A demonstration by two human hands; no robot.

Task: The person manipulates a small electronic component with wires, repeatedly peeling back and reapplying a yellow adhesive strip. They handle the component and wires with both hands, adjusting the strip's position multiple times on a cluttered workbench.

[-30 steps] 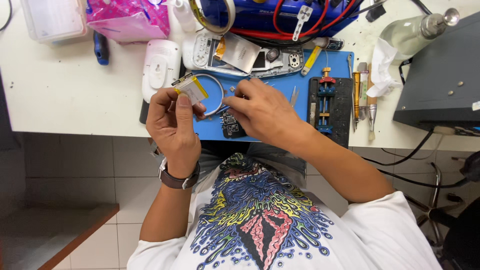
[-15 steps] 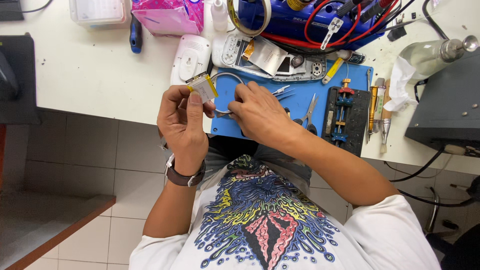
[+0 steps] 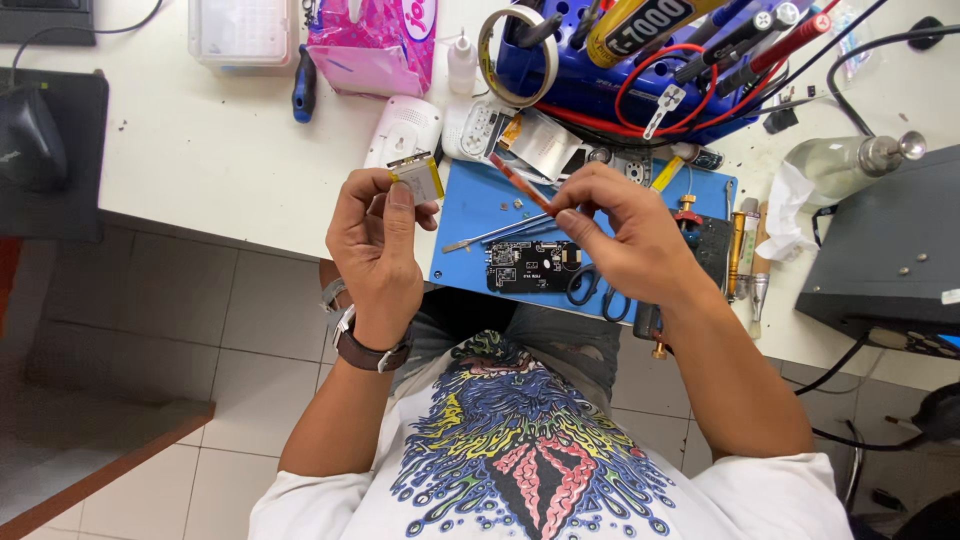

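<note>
"What did the left hand (image 3: 378,240) have?"

"It was closed around a small flat battery pack (image 3: 419,179), silver with a yellow edge, pinched between thumb and fingers and raised just past the near edge of the white workbench (image 3: 210,160). A dark watch (image 3: 372,350) sat on that wrist."

"And the right hand (image 3: 628,235)?"

"It gripped a thin red-brown rod-like tool (image 3: 516,181) between thumb and fingertips. The tool slanted up and to the left, its far tip pointing toward the battery pack but apart from it. What kind of tool it was could not be told."

"What lay under the hands?"

"A blue work mat (image 3: 465,215). On it, between the two hands, rested a slim metal spudger (image 3: 490,236) and, nearer the person, a black circuit board (image 3: 532,266). Black-handled scissors (image 3: 590,288) lay just beside the board, partly under the right hand."

"Anything farther back?"

"A white device shell (image 3: 405,130) stood just behind the battery pack, a roll of tape (image 3: 514,52) leaned against a blue tool rack (image 3: 560,85), and a pink packet (image 3: 370,45) sat to the left of them."
</note>
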